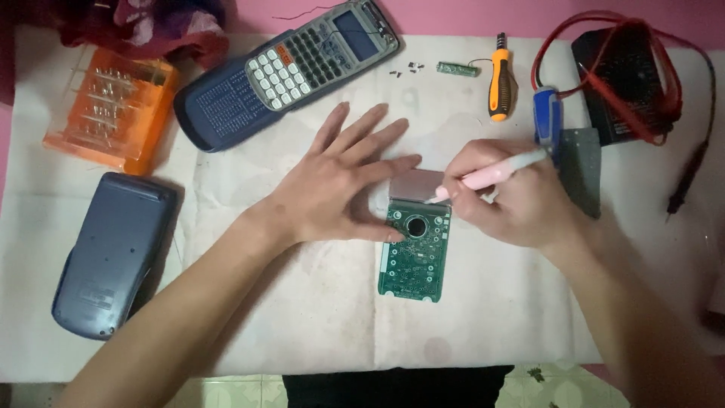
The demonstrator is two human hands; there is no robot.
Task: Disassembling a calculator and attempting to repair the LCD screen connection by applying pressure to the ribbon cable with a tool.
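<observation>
A green circuit board (414,253) is lying flat near the middle of the white cloth (317,302), slightly toward its front edge, with a grey display panel (415,185) joined to its far end. The left hand (340,189) is resting open, fingers spread, palm down on the cloth, its thumb tip touching the board's left edge. The right hand (521,200) is closed around a pink tool (487,177), gripping it like a pen, and the tool's tip is meeting the seam between the board and the display panel.

A calculator (302,64) is lying face up in its dark blue open cover near the far edge of the cloth. A second dark blue cover (113,253) is lying at the left edge. An orange plastic case (113,109) is sitting at the far left corner. An orange-handled screwdriver (499,79) is lying at the far edge, with a small green battery (457,69) and a few tiny screws (408,69) just beside it. A black meter (623,83) wrapped in red leads is occupying the far right corner, and a blue tool (547,113) is lying just behind the right hand.
</observation>
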